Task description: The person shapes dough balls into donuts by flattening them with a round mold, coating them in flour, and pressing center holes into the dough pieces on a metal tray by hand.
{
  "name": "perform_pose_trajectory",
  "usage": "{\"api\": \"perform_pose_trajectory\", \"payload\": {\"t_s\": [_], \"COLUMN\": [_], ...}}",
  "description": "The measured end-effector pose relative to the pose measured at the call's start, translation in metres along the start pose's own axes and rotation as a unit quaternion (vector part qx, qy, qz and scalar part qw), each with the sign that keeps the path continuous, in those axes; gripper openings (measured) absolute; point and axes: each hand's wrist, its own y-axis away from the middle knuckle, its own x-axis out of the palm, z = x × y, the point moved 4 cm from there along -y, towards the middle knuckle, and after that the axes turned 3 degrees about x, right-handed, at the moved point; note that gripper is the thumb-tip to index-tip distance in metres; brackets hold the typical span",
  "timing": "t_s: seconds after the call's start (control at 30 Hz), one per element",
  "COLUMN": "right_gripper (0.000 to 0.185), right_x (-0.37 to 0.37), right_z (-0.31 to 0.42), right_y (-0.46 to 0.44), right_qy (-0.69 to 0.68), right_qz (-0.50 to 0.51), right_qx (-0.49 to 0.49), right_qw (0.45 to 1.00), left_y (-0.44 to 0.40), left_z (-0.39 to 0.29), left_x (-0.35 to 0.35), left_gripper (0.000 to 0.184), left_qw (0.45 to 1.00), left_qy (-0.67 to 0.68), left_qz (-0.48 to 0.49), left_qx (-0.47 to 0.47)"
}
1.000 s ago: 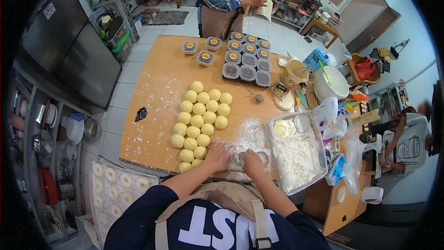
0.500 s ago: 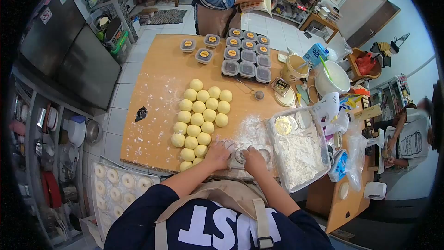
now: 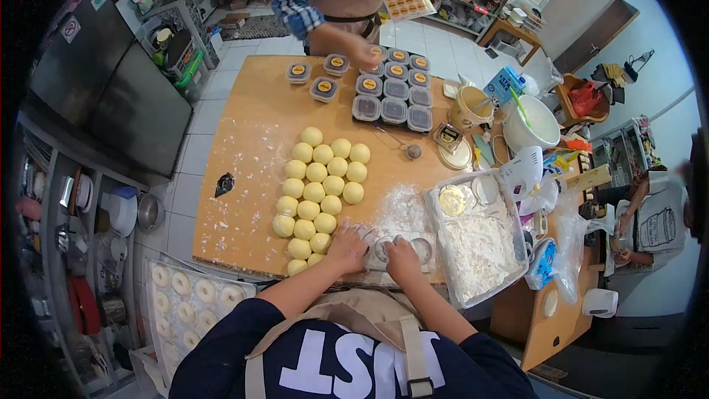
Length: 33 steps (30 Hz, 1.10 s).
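My left hand lies on the floured table edge, fingers stretched forward, beside the lowest balls of dough. Several smooth yellow dough balls stand in rows just ahead and to its left. Close by on the right, my right hand is closed at the edge of what looks like a round ring cutter; its grip is partly hidden. Another round rim shows just right of that hand. White flour is dusted over the wood ahead of both hands.
A plastic tub of flour stands at the right. Ring-shaped dough lies on a tray at the lower left. Lidded containers stand at the far edge, by a person with a sticker sheet. A hand mixer and bowl are farther right.
The person across the table has leaned in, and one of their hands now reaches down to the lidded containers. My own hands stay almost where they were.
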Motion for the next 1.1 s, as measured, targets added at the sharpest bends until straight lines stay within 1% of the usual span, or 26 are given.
{"api": "perform_pose_trajectory", "payload": {"t_s": [0.1, 0.2, 0.3, 0.37, 0.47, 0.57, 0.77, 0.87, 0.97, 1.07, 1.1], "right_gripper": [0.022, 0.026, 0.026, 0.028, 0.028, 0.028, 0.024, 0.021, 0.020, 0.019, 0.019], "right_x": [-0.005, -0.032, -0.043, -0.037, -0.025, -0.014, -0.015, -0.010, -0.006, -0.005, -0.005], "right_z": [-0.001, -0.009, -0.027, -0.025, -0.014, -0.009, 0.000, 0.000, 0.002, 0.003, 0.004], "right_y": [-0.001, 0.000, -0.005, -0.001, 0.001, 0.000, -0.003, -0.002, -0.002, -0.001, -0.001], "right_qy": [-0.001, -0.091, -0.055, -0.036, -0.026, -0.018, -0.007, 0.000, 0.008, 0.012, 0.013], "right_qz": [0.020, -0.063, -0.037, -0.025, -0.003, 0.019, 0.023, 0.015, 0.017, 0.009, 0.003], "right_qx": [-0.001, 0.019, 0.051, 0.032, 0.019, 0.011, -0.004, -0.014, -0.010, -0.005, -0.007], "right_qw": [1.000, 0.994, 0.996, 0.999, 0.999, 1.000, 1.000, 1.000, 1.000, 1.000, 1.000], "left_y": [-0.001, -0.001, 0.001, 0.001, 0.000, -0.001, -0.002, 0.003, 0.003, 0.000, -0.001], "left_z": [0.000, 0.000, -0.001, 0.000, 0.001, 0.001, 0.006, -0.001, -0.002, 0.004, 0.004], "left_x": [0.003, 0.001, 0.003, 0.002, 0.003, 0.004, 0.016, -0.003, -0.004, 0.013, 0.013], "left_gripper": [0.091, 0.090, 0.092, 0.094, 0.091, 0.095, 0.095, 0.085, 0.078, 0.074, 0.079], "left_qw": [1.000, 1.000, 1.000, 1.000, 1.000, 1.000, 0.999, 1.000, 0.999, 0.997, 0.999], "left_qy": [0.004, 0.000, -0.006, -0.012, 0.005, -0.016, -0.021, -0.001, 0.019, 0.001, -0.007], "left_qz": [-0.005, -0.002, 0.002, 0.001, -0.010, 0.009, -0.037, -0.027, -0.029, -0.069, -0.053], "left_qx": [0.004, -0.001, 0.000, 0.006, 0.005, -0.001, 0.013, 0.010, 0.003, 0.014, 0.011]}}
